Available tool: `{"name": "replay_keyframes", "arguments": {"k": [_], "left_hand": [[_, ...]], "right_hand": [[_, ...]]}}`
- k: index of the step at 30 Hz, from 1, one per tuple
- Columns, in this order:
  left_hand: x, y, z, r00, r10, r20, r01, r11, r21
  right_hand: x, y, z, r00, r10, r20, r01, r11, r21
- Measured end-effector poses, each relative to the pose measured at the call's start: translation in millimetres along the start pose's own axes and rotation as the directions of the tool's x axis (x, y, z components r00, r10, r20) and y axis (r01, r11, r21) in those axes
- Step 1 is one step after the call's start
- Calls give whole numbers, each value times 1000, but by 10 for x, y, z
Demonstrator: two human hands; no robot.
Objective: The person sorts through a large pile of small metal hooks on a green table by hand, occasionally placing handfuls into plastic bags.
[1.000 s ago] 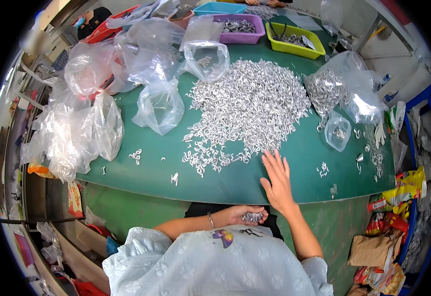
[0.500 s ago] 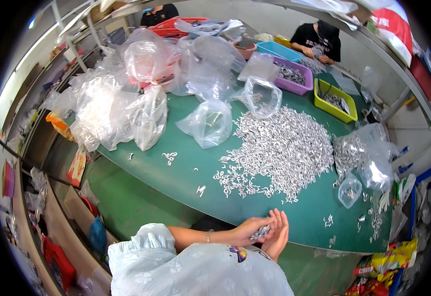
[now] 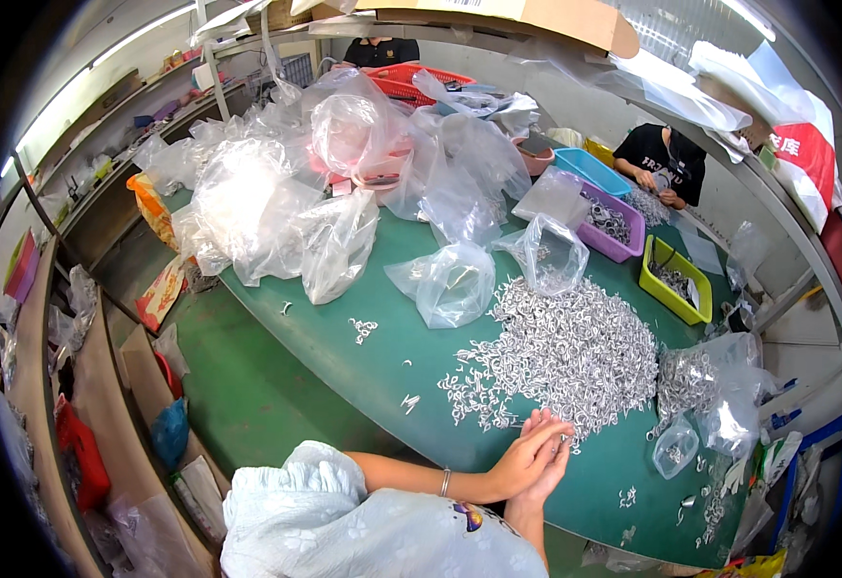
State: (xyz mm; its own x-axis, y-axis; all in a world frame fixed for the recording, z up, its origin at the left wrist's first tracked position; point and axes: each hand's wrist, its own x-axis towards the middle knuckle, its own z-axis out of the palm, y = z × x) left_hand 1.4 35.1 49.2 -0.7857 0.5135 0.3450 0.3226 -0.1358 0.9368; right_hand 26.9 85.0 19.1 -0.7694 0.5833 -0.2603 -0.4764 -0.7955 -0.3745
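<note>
At the near edge of the green tabletop (image 3: 344, 337) the person's two forearms come up from a pale flowered sleeve and meet. The left hand (image 3: 522, 453), with a thin bracelet at its wrist, lies cupped over the right hand (image 3: 548, 474), palms pressed together and fingers (image 3: 548, 429) pointing toward the far side; whether anything is clasped between them cannot be told. The fingertips touch the near fringe of a big heap of small silvery metal pieces (image 3: 575, 352), which spreads across the middle of the tabletop, with a few strays scattered to its left and right. Just right of the heap lie two clear bags (image 3: 715, 385) partly filled with the same pieces, a smaller one below the larger. Beyond the heap stand two more clear bags (image 3: 455, 279), slumped open, one left and one right. Farther left and back rises a heap of crumpled clear plastic bags (image 3: 267, 193), too many and too tangled to count. Along the far right edge sit three shallow trays in a row: a yellow-green tray (image 3: 673, 279) nearest, then a purple tray (image 3: 617, 226), then a blue tray (image 3: 590, 169). Behind them a person in a black shirt (image 3: 654, 154) sits bent over their own work, and another dark-shirted person shows at the far end beside a red basket (image 3: 411, 82). A brown cardboard box (image 3: 537, 19) hangs over the top.
</note>
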Motion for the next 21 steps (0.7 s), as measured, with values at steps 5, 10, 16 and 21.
{"name": "replay_keyframes", "arguments": {"k": [5,10,16,21], "left_hand": [[150,-90,-84,967,195,165,-224,958,178],[361,-104,-119,939,321,123,-337,931,142],[498,-124,-147,902,407,143,-431,867,250],[590,-140,-172,900,431,63,-435,881,184]], "right_hand": [[175,42,-110,990,32,135,-45,994,97],[246,-20,-148,926,178,333,-304,875,376],[163,-118,163,838,427,340,-522,447,726],[270,-120,177,827,457,326,-536,469,702]]}}
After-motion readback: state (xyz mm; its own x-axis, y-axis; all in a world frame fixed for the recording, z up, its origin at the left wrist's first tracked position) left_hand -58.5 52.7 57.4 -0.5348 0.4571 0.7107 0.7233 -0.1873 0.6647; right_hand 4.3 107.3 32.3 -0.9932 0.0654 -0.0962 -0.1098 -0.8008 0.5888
